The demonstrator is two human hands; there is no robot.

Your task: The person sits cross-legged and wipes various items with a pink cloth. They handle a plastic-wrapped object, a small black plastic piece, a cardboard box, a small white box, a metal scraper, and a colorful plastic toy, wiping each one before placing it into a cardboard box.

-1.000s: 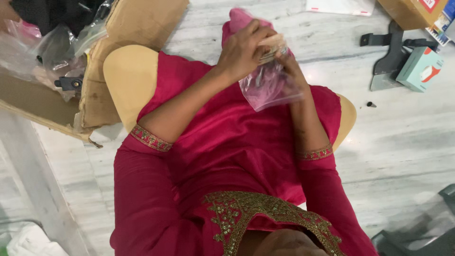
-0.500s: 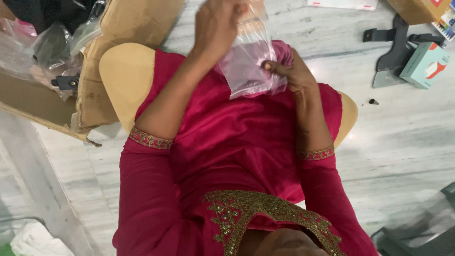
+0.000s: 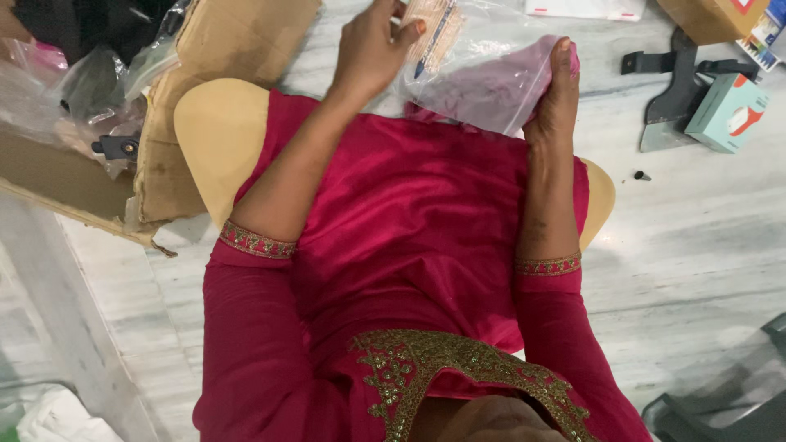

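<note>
A clear plastic bag [image 3: 483, 78] with something pinkish-purple inside is stretched flat above my knees. My left hand [image 3: 372, 49] pinches its top end, where a beige strip with a printed label sits. My right hand [image 3: 557, 90] grips the bag's other end, thumb over the plastic. I sit on a tan chair [image 3: 217, 143] in a red dress [image 3: 409, 229], and both arms reach forward over my lap.
An open cardboard box [image 3: 205, 98] with plastic bags and dark parts stands at the left. On the marble floor at the right lie a black metal bracket [image 3: 675, 90], a teal box [image 3: 725, 115], a small black screw [image 3: 641, 176] and another carton [image 3: 712, 16].
The bag was held bunched and upright in front of me. My right hand has swung out to the right and up, pulling the bag out flat between both hands.
</note>
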